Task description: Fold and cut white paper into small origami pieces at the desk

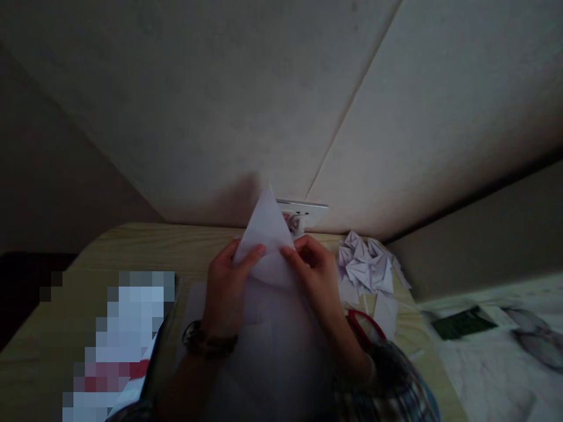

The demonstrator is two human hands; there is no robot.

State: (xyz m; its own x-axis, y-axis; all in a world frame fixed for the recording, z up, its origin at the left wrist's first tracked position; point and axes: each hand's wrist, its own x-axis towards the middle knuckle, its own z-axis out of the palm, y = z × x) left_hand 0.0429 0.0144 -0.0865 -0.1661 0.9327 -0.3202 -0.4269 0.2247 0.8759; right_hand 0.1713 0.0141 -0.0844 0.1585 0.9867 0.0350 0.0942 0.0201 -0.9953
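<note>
Between my two hands is a folded sheet of white paper [267, 225], its narrow tip pointing up toward the wall. My left hand [229, 281] grips its left edge, thumb flat on the front and fingers behind. On the right edge, my right hand [314, 264] pinches the paper between thumb and curled fingers. Below the hands, white paper [259, 346] with faint crease lines spreads toward me; where one sheet ends and another begins I cannot tell.
Several folded white paper pieces [363, 264] are heaped at the right of the wooden table [145, 246]. Red-handled scissors [365, 328] lie near my right forearm. A pixelated screen or device [127, 340] is at left. A socket plate [314, 212] sits on the wall behind.
</note>
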